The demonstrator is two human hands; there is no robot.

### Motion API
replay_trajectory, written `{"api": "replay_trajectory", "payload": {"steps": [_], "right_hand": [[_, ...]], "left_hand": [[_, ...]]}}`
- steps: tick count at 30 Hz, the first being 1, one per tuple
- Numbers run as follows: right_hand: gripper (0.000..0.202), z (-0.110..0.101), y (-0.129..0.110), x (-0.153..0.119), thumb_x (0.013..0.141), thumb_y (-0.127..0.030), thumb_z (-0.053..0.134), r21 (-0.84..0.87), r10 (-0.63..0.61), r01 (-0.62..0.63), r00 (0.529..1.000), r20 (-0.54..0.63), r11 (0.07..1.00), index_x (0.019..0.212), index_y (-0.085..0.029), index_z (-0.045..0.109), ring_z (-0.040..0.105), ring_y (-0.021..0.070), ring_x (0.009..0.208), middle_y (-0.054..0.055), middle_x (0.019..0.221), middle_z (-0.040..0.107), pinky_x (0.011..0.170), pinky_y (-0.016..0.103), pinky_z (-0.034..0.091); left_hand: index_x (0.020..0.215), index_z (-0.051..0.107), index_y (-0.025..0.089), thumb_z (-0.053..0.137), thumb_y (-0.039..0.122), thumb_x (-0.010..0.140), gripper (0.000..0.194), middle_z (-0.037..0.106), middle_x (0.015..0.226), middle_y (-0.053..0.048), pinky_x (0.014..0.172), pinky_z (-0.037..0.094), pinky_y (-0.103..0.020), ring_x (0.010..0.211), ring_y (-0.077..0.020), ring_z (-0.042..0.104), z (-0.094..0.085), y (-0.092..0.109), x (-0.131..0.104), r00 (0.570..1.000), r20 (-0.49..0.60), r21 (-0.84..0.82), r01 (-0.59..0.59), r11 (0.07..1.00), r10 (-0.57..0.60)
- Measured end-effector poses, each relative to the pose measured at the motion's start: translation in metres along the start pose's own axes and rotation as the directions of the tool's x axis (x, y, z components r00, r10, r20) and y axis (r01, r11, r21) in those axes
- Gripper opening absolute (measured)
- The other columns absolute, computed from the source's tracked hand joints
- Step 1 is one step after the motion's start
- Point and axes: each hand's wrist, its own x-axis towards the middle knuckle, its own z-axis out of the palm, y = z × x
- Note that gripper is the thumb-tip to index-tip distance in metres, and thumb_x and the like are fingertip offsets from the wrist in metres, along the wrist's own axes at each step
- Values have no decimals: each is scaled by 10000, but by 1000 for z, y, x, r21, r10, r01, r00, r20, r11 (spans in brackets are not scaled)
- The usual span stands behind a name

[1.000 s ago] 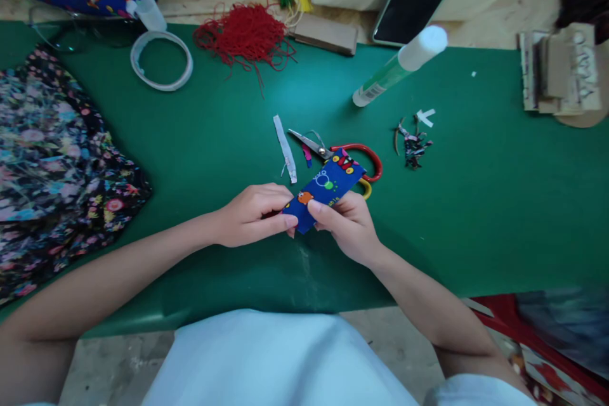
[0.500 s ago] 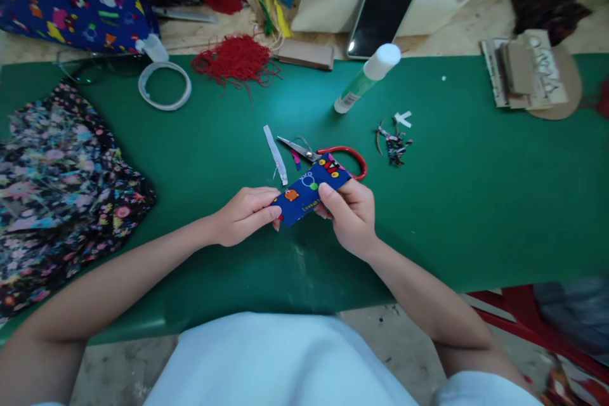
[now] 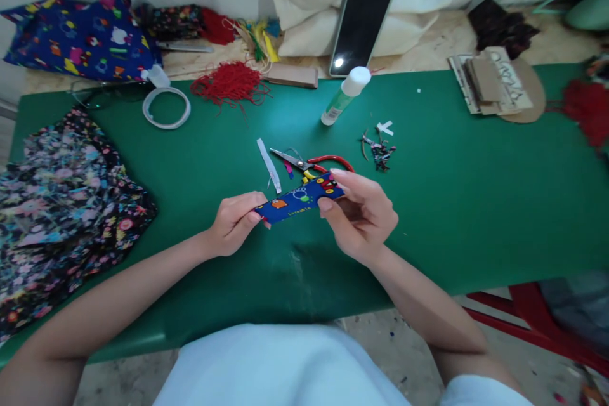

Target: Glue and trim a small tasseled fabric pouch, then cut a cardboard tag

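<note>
A small strip of blue printed fabric (image 3: 297, 201), with cartoon figures and lettering, is stretched between my hands above the table. My left hand (image 3: 236, 223) pinches its left end between thumb and fingers. At the other end, my right hand (image 3: 364, 216) grips the strip with thumb below and fingers along the upper edge. Just beyond the fabric lie red-handled scissors (image 3: 301, 165), partly covered by it. A narrow pale strip (image 3: 269, 166) and a tiny pink-and-blue scrap (image 3: 288, 170) are left of the scissors. A glue stick (image 3: 346, 96) stands farther back.
Floral fabric (image 3: 80, 222) covers the table's left side. Along the back are a white tape roll (image 3: 166, 108), red threads (image 3: 230, 84), blue printed fabric (image 3: 80, 38) and a dark flat device (image 3: 368, 13). Fabric snippets (image 3: 382, 152) and cardboard pieces (image 3: 490, 85) lie to the right.
My right hand has shifted its hold, its fingers now over the fabric's upper right edge. The strip is tilted and looks narrower. The view has moved, showing more of the back wall.
</note>
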Motion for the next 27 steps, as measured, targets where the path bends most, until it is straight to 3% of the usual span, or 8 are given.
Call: {"api": "replay_trajectory", "payload": {"steps": [5, 11, 14, 17, 22, 25, 27], "right_hand": [[506, -1, -1, 1, 865, -100, 658, 49, -18, 19, 1000, -4, 999, 1322, -316, 641, 761, 165, 808, 41, 1130, 767, 618, 232, 626], [541, -1, 1, 2, 867, -102, 647, 31, 37, -38, 999, 16, 999, 1353, -339, 626, 751, 161, 795, 38, 1183, 753, 539, 213, 579], [528, -2, -1, 4, 882, -116, 638, 18, 70, -71, 997, 45, 997, 1366, -325, 619, 718, 134, 700, 38, 1186, 750, 515, 212, 555], [460, -3, -5, 6, 897, -156, 637, 38, 152, -154, 986, 66, 987, 1340, -281, 642, 642, 100, 578, 36, 1049, 771, 498, 212, 531], [280, -1, -13, 7, 880, -185, 676, 178, 318, -355, 925, 207, 918, 1155, -214, 721, 542, 73, 496, -14, 700, 683, 469, 191, 476], [269, 4, -15, 3, 882, -197, 674, 239, 367, -460, 863, 348, 855, 1149, -196, 712, 491, 60, 457, -20, 665, 662, 417, 182, 411], [287, 8, -15, 0, 892, -181, 651, 252, 377, -499, 832, 406, 829, 1175, -197, 700, 487, 53, 451, -13, 701, 684, 408, 181, 397]], "left_hand": [[822, 610, 186, 368, 385, 1047, 385, 655, 693, -30, 639, 487, -240, 631, -118, 616, 0, 2, 3, 999, -8, -41, -33, 999, 33], [828, 619, 179, 386, 374, 1044, 373, 671, 686, -36, 624, 484, -229, 624, -120, 623, 0, 1, 3, 1000, 9, -64, 11, 998, -11], [841, 631, 171, 390, 374, 1043, 374, 676, 694, -41, 606, 480, -219, 623, -119, 629, 0, 0, 2, 998, 21, -100, 68, 993, -66], [813, 647, 161, 384, 373, 1039, 407, 668, 704, -56, 634, 481, -242, 657, -136, 629, -3, 2, 5, 992, 84, -150, 101, 984, -89], [801, 638, 155, 400, 451, 1004, 430, 650, 691, -75, 701, 481, -323, 671, -187, 608, -7, 6, 14, 953, 294, -193, -12, 981, 70], [794, 609, 158, 389, 478, 1004, 442, 645, 684, -71, 661, 474, -303, 647, -177, 597, -6, 7, 15, 950, 302, -162, -25, 986, 74], [721, 567, 169, 411, 414, 1010, 410, 608, 627, -38, 622, 463, -260, 601, -144, 566, -5, 7, 14, 964, 264, -110, 2, 994, 27]]}}
